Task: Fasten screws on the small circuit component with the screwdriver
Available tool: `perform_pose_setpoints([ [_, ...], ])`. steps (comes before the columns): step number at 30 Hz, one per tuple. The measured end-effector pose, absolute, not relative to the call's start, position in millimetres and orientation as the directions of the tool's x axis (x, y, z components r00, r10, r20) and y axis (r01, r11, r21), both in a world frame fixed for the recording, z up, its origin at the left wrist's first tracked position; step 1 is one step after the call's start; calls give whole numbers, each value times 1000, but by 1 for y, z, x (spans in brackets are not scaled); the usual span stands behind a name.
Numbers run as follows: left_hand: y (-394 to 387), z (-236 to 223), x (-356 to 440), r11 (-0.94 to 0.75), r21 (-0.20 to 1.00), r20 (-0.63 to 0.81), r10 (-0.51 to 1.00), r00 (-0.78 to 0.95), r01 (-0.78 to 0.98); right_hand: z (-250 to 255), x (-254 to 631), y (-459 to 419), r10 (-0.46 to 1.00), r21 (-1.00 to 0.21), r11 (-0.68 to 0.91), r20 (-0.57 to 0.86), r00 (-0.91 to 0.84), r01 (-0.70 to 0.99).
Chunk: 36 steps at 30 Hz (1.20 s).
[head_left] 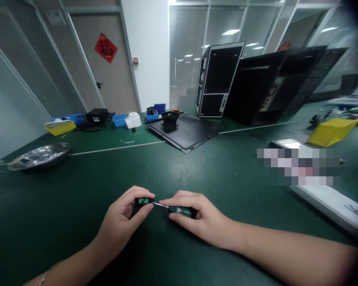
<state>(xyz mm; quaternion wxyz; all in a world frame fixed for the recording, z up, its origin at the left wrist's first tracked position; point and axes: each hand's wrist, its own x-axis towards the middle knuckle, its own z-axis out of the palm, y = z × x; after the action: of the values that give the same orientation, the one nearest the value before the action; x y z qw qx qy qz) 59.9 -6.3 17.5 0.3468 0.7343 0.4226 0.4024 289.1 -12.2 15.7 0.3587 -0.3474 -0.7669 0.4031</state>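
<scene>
Screwdriver (181,211) sat clamped in right hand (198,216), thin steel shaft meeting small black-green block (143,201) pinched in left hand (119,222); hands nearly together above green mat (62,222). Both looked light, stiff; handle offered surest hold.

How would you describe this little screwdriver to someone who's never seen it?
On the green-topped workbench, look at the near edge, where two hands meet. The right hand grips a small screwdriver with a dark green handle, its thin metal shaft touching a small black-and-green piece pinched by the left hand.
</scene>
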Motion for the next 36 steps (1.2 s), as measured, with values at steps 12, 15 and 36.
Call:
perform_pose_setpoints([
  [12,-7,18,60,-473,802,303,848,435,365,15,289,-13,796,-861,457,286,-533,221],
  [15,-6,19,61,-485,789,306,843,443,378,16,288,-12,787,-857,466,287,-546,221],
  [36,-9,20,60,-531,764,377,829,414,366,20,289,-12,794,-856,459,276,-541,237],
])
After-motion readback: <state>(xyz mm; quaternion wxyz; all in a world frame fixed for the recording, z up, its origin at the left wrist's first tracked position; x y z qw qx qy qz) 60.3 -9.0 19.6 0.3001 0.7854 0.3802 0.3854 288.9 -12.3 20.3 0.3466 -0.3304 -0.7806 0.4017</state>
